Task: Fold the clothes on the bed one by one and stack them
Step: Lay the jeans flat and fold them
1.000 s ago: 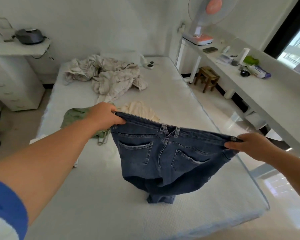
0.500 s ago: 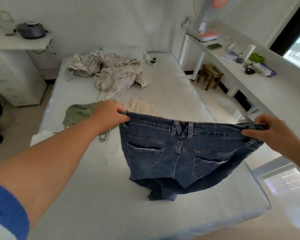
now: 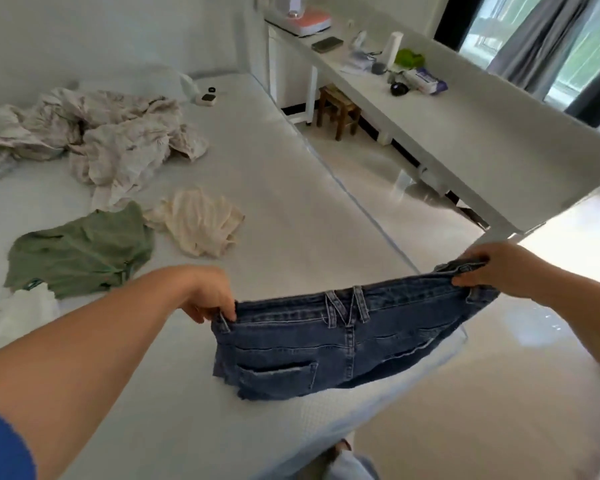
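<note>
Since a second ago the jeans [image 3: 347, 344] have come down and nearer the foot of the bed [image 3: 284, 174], and their lower part now lies bunched on the mattress instead of hanging free; the green and cream garments, then partly hidden behind the left arm, now show whole.

The fingers [image 3: 222, 311] of the left hand [image 3: 208, 292] curl down and pinch the left end of the waistband. The right hand [image 3: 496, 268] grips the other end, its fingers folded round the denim, so the waistband runs taut between the two hands, higher on the right. The back pockets and belt loops face the camera.

Beyond the left hand a green garment [image 3: 80, 251] lies spread flat, with a cream garment [image 3: 201, 220] crumpled just beside it on the right. A white cloth [image 3: 21, 313] lies at the bed's left edge, near the green one. Farther up the bed is a rumpled pale sheet [image 3: 97, 133].

Right of the bed a long white surface [image 3: 465, 126] carries small items, and a wooden stool [image 3: 338, 109] stands below it.
</note>
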Demonstrator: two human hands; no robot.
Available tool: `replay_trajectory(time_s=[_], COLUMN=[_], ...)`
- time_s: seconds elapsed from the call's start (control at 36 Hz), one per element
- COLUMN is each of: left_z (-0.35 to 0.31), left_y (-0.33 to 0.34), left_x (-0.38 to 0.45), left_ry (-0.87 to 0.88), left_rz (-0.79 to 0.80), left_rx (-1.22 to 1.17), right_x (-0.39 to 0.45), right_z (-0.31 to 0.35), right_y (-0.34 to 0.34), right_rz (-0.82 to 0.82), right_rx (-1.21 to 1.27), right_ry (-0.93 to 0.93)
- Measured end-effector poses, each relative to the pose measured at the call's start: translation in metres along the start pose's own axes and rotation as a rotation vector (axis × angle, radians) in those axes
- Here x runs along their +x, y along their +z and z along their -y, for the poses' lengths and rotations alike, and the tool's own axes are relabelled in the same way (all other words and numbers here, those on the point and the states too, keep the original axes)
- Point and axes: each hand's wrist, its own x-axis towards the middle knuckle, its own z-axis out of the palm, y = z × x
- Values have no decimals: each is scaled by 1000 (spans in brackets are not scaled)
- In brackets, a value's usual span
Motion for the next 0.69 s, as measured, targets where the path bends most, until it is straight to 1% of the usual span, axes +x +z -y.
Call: replay_trajectory(time_s=[0.08,0.14,0.19,0.28,0.36,0.44,0.56,0.69], left_z=[-50,-89,-130,-186,-240,-294,-371,-472], left_y=[1,1,-1,-9,-20,-35,-63,-102], left_x=[18,31,43,65,86,97,97,70], left_ry=[47,124,207,281,337,446,667,892], left_rz=[-66,-138,-219,-325,-359,-420,-545,-711], left_rx=[154,275,313,174,-33,-206,-250,-249], right_x=[19,34,47,65,77,87,96,89], right_z=[-36,-60,-85,-122,-155,-181,-201,-209], right_y=[-10,-20,-32,-54,-78,-108,-154,-212], right_rz=[-54,-87,-103,-160,-259,-379,-567,-802], right_rx=[95,128,150,166,178,213,208,332], right_ry=[-3,-2,1,21,36,33,19,35])
